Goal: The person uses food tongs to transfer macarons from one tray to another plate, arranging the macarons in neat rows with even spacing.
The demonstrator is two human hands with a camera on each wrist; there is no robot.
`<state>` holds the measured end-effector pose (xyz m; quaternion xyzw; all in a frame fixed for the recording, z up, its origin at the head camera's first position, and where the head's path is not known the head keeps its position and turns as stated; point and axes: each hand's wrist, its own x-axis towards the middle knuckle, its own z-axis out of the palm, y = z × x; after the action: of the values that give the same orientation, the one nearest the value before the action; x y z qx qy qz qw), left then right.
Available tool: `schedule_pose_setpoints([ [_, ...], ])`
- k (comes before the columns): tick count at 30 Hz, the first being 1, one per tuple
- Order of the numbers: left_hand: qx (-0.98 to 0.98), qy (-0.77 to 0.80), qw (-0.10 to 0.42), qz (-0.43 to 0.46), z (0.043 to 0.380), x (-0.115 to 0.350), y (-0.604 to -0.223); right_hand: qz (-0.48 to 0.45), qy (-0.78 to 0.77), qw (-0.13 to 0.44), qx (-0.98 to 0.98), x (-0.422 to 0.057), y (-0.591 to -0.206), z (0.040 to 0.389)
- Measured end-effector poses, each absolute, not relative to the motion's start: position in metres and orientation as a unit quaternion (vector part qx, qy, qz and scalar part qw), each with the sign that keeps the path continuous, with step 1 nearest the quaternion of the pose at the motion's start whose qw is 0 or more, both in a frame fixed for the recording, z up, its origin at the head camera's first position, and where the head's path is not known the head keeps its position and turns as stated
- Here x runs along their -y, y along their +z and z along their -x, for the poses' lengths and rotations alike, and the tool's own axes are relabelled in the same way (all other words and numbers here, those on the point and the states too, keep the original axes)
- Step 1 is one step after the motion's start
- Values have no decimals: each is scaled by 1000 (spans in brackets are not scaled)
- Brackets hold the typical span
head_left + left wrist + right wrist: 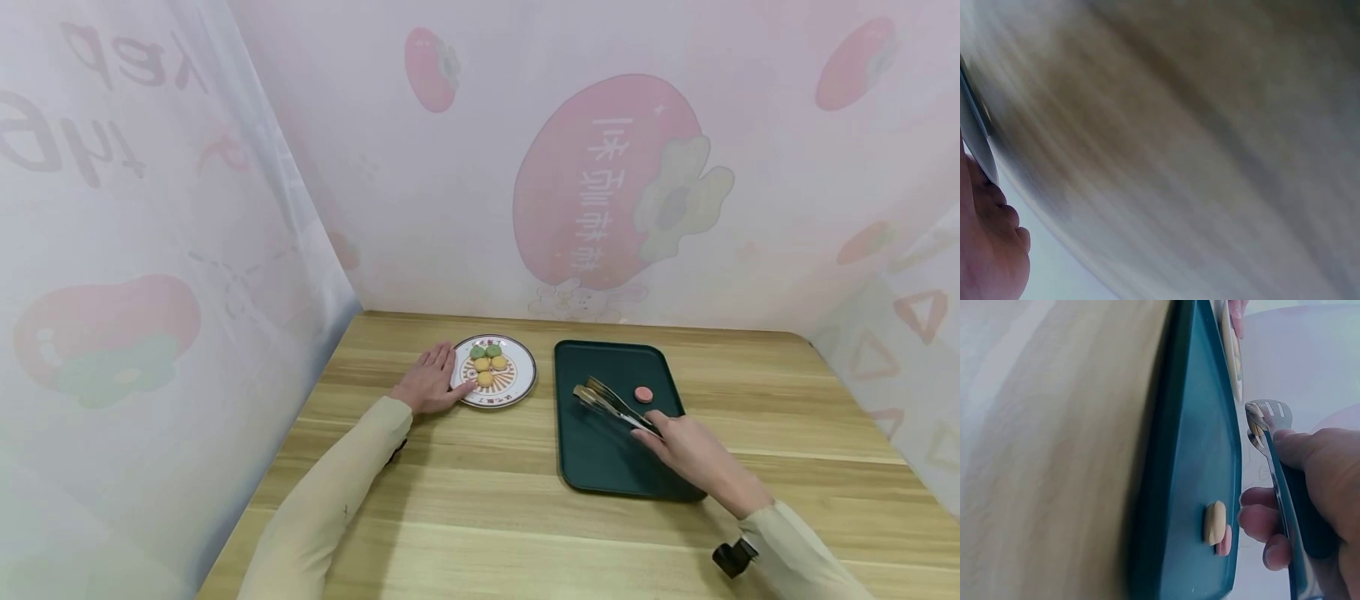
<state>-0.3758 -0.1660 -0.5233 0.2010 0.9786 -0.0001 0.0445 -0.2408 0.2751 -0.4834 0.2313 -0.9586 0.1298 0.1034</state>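
Left hand, outstretched, touches one plate with five cookies; right hand grips tongs.

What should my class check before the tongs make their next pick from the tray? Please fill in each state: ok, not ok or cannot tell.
1. Tongs in hand: ok; the right hand grips them.
2. Pieces left on the tray: ok; a pink round piece and a tan round piece.
3. Tong ends lined up with the pink round piece: not ok; they are left of it in the head view.
4. Plate held firmly: cannot tell; the left hand touches its edge, but pressure does not show.
5. Room on the plate: ok; bare surface shows beside the green and yellow pieces.
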Motion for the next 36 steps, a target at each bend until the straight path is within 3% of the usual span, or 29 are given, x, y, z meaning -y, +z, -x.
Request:
schedule_pose_setpoints([
  [36,-978,4,50,-201,376,166,-522,-264,108,91,954,-212,-478,294],
])
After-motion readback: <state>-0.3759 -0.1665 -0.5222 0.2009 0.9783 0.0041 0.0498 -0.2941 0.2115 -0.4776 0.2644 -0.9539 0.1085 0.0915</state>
